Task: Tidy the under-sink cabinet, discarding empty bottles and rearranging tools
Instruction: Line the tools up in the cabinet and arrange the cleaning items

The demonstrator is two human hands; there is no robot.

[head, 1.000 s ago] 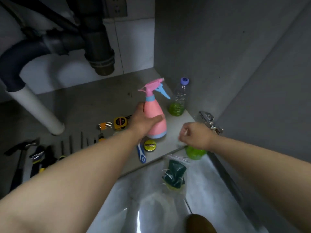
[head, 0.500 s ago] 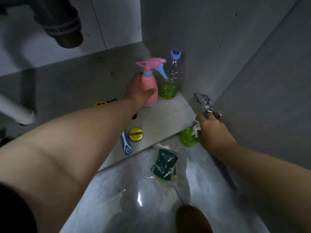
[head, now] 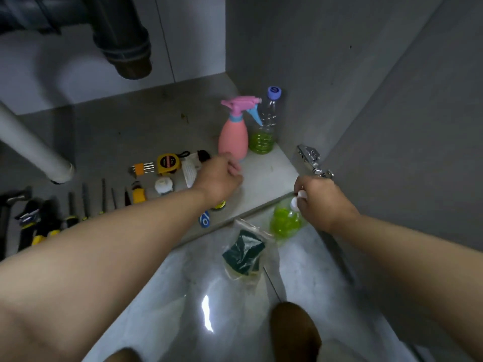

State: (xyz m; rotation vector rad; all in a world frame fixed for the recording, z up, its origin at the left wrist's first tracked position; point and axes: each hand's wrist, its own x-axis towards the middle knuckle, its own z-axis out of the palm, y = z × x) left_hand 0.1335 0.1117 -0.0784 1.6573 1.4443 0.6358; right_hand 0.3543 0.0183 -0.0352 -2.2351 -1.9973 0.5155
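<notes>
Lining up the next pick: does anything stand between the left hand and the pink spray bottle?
Nothing visible does. The left hand sits right by the base of the pink spray bottle. The purple-capped bottle stands on its far side; the right hand grips a white-capped bottle.

- You are working in dim, grey light; the cabinet (head: 339, 74) walls look flat and murky, and the corner around the drain pipe (head: 122, 48) is darkest.
- A hard white glare streak lies on the glossy floor (head: 206, 317) by your feet, with softer sheen around it.
- The green bottle (head: 283, 223) under your right hand (head: 324, 202) glows brightest.
- Motion blur smears the fingers of your left hand (head: 219, 178).
- The tools (head: 39, 220) at far left sink into shadow, their detail lost.
- The wide lens bows straight edges and swells your forearms toward the lower corners; everything is slightly soft and grainy.
</notes>
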